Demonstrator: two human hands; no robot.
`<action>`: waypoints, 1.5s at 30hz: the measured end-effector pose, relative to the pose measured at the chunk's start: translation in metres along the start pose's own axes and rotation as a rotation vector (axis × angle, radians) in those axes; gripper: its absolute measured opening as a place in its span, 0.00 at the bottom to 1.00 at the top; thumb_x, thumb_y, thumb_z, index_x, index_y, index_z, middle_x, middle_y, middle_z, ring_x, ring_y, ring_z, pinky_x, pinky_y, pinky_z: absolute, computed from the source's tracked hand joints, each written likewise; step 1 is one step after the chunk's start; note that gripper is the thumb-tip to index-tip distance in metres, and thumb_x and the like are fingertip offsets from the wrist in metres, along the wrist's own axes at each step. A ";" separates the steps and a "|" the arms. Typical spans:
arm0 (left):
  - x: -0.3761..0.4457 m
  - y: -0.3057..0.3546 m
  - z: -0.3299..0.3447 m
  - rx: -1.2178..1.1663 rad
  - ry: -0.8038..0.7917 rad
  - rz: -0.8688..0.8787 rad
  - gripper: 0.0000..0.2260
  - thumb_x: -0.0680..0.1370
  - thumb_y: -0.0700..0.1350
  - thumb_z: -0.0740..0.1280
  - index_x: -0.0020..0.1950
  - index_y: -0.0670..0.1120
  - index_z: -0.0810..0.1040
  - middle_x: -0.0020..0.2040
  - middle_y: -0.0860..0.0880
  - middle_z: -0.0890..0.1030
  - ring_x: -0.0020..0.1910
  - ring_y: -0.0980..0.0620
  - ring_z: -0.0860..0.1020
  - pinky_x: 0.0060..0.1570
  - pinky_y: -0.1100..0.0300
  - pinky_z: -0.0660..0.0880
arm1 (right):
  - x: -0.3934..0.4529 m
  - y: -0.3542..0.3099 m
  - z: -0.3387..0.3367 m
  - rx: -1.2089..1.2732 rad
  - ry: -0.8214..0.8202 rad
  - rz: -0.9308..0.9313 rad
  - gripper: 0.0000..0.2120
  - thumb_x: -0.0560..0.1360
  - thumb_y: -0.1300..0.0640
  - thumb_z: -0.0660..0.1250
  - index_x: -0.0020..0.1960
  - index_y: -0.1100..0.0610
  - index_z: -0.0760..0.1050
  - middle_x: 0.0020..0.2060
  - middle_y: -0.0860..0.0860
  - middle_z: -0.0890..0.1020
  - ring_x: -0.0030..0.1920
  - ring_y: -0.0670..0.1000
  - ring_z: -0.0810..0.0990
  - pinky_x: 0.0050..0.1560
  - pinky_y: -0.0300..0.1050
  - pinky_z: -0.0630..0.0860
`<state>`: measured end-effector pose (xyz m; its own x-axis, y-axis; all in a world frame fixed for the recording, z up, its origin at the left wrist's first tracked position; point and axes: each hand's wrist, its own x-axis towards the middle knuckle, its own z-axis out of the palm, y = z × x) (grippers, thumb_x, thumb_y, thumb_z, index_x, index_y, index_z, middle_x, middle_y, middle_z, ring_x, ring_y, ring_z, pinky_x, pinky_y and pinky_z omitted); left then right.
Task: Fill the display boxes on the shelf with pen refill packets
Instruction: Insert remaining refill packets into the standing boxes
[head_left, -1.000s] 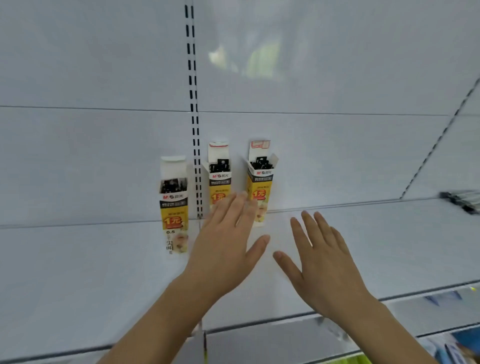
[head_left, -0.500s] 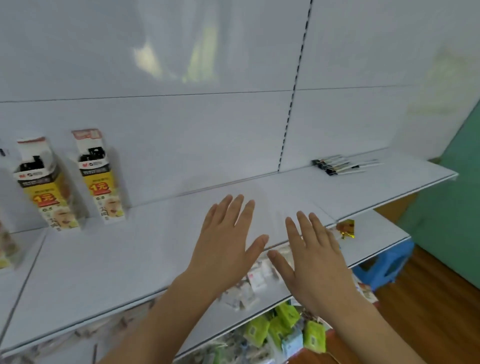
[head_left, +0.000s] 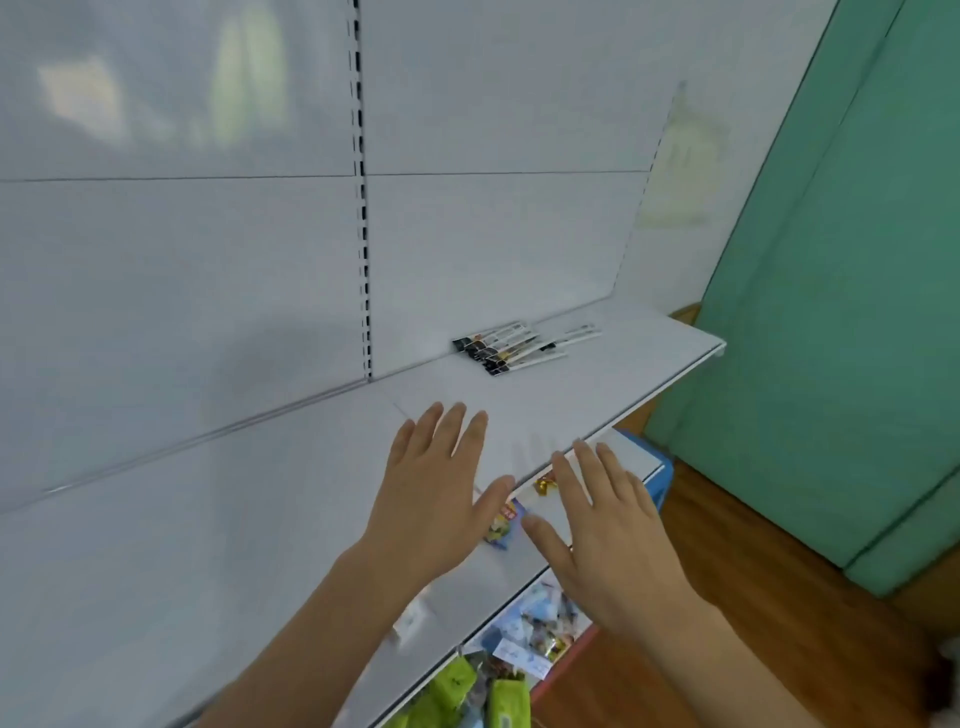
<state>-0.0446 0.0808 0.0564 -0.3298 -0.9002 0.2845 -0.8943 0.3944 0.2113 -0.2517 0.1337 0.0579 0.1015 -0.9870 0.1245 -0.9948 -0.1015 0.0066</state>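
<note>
Display boxes seen half a second ago at the left of the shelf are no longer in view; the pen refill packets (head_left: 524, 345), then at the far right, are now placed near the centre, just above the hands.

Pen refill packets: a small loose pile, laid flat on the white shelf (head_left: 208, 519) close to the back panel (head_left: 493, 249), right of the slotted upright (head_left: 363, 208). Dark ends are turned to the left, pale ends to the right. No hand is touching them.

Left hand (head_left: 431, 499): held palm-down over the shelf, fingers (head_left: 452, 431) straight and slightly spread, nothing gripped.

Right hand (head_left: 608, 525): held palm-down at the front edge of the shelf, fingers (head_left: 587, 467) straight and spread, nothing gripped. The two hands are set side by side, thumbs nearly meeting, well short of the packets.

Lower shelf (head_left: 639, 457): a small gold-wrapped item (head_left: 544, 485) and a blue-and-yellow packet (head_left: 504, 525) are seen between the hands.

Below: green packets (head_left: 506, 701) and assorted pale packets (head_left: 540, 629) are stocked.

Surroundings: a green wall (head_left: 831, 312) and a wooden floor (head_left: 753, 545) are recorded at the right.
</note>
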 end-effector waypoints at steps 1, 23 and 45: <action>0.017 0.003 0.005 -0.002 -0.017 -0.004 0.41 0.77 0.70 0.37 0.86 0.51 0.49 0.87 0.47 0.51 0.86 0.45 0.46 0.83 0.47 0.43 | 0.013 0.011 -0.001 -0.006 -0.004 -0.002 0.41 0.81 0.27 0.38 0.86 0.50 0.49 0.85 0.53 0.49 0.85 0.56 0.45 0.83 0.57 0.48; 0.261 0.013 0.139 0.126 -0.121 -0.259 0.42 0.76 0.68 0.39 0.84 0.47 0.61 0.83 0.47 0.63 0.82 0.42 0.59 0.82 0.45 0.54 | 0.293 0.189 0.077 0.079 -0.132 -0.290 0.44 0.76 0.32 0.32 0.86 0.52 0.50 0.85 0.53 0.49 0.85 0.57 0.45 0.83 0.57 0.50; 0.289 -0.005 0.166 0.129 0.168 -0.417 0.18 0.82 0.55 0.57 0.57 0.49 0.85 0.57 0.50 0.80 0.57 0.44 0.78 0.60 0.46 0.77 | 0.406 0.212 0.076 0.069 -0.034 -0.774 0.12 0.72 0.56 0.63 0.52 0.52 0.81 0.48 0.49 0.78 0.50 0.56 0.78 0.42 0.50 0.77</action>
<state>-0.1858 -0.2115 -0.0174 0.1100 -0.9303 0.3498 -0.9740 -0.0307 0.2246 -0.4210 -0.2980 0.0339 0.7683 -0.6352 0.0788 -0.6381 -0.7697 0.0173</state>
